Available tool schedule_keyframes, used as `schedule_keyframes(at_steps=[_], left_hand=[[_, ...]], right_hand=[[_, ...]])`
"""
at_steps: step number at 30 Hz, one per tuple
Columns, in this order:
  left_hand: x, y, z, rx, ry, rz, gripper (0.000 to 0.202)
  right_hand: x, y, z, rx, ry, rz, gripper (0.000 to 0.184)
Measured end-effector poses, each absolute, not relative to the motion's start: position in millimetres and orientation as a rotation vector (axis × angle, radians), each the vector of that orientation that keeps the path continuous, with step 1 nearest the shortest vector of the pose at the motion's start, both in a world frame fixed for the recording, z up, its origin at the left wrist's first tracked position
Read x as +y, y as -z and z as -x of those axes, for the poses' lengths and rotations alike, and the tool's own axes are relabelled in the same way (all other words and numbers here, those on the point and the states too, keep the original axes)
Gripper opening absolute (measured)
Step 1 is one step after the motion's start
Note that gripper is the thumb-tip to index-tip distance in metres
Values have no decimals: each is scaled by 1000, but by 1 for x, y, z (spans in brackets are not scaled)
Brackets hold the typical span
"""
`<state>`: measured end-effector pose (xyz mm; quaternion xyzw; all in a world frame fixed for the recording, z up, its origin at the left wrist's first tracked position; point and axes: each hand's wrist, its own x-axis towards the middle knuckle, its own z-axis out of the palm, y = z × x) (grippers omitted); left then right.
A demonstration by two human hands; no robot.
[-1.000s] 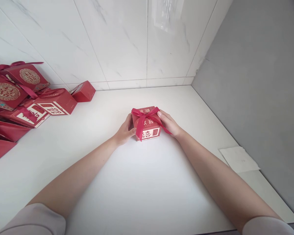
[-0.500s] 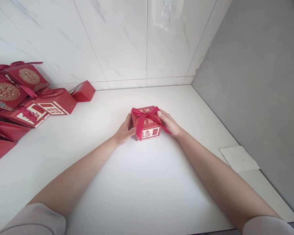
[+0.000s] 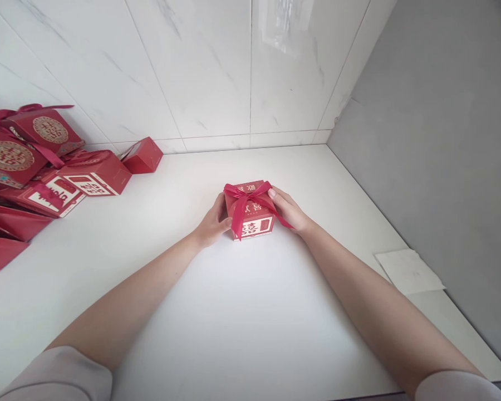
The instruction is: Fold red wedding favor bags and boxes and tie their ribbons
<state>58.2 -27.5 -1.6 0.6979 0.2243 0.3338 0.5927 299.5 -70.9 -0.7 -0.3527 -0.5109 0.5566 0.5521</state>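
In the head camera's view, a red box [image 3: 258,225] tied with a pink-red ribbon [image 3: 247,197] sits in the middle of a white surface [image 3: 250,317], clasped between a person's left hand [image 3: 212,224] and right hand [image 3: 291,213], the fingers of each curved against its sides and partly hidden, with the left thumb at the near corner and the right thumb by the top edge. Well apart, on the left, more red boxes [image 3: 116,170] lie heaped, some with ribbons; a flat white sheet [image 3: 409,272] lies beyond the right forearm, and a marbled tile wall [image 3: 209,78] stands behind.
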Motion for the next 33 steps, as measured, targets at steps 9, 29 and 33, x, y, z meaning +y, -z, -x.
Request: schedule_keyframes(at_steps=[9,29,33], left_hand=[[-28,1,-59,508,-785,-1615,96],[-28,0,-60,495,-797,-1635,95],[-28,0,-60,478,-804,-1633,92]], right_hand=[[-72,-3,-298,-1225,-1291,914,53],[-71,0,-298,-1227,-1281,913,48],[-72,-1,-298,-1217,-1294,911,50]])
